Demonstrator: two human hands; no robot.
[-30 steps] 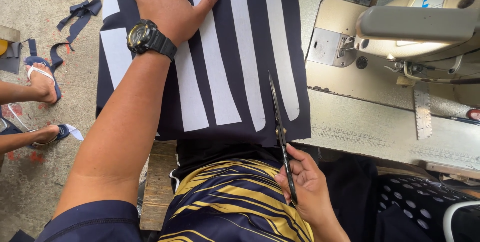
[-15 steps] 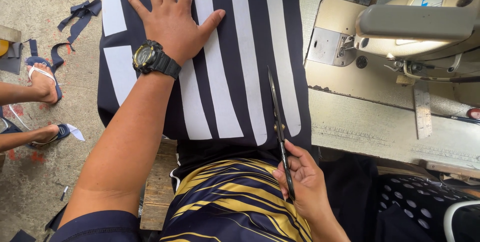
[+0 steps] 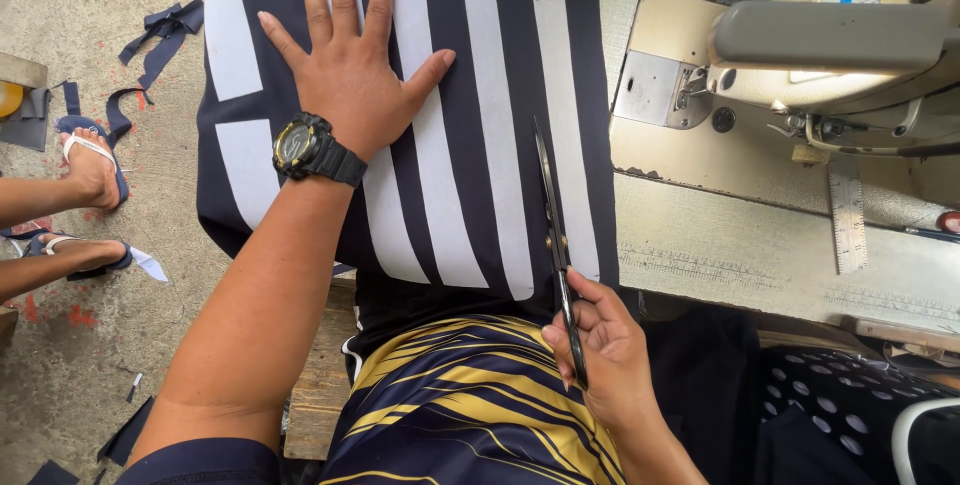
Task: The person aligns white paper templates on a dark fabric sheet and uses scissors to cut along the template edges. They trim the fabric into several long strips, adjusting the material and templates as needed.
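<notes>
left hand (image 3: 345,75): open, palm flat, fingers spread on navy-and-white striped fabric (image 3: 470,145) | fabric: over sewing table's (image 3: 740,245) left part, draping off its near edge | right hand (image 3: 605,355): closed around scissors (image 3: 555,245) handles at near edge, blades shut, lying along a white stripe | sewing machine (image 3: 800,55): far right corner | steel ruler (image 3: 848,220): right of fabric

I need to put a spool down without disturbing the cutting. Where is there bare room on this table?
Bare table lies between the striped fabric and the steel ruler, below the sewing machine. The fabric side is crowded: left hand flat on it, right hand holding scissors.
</notes>
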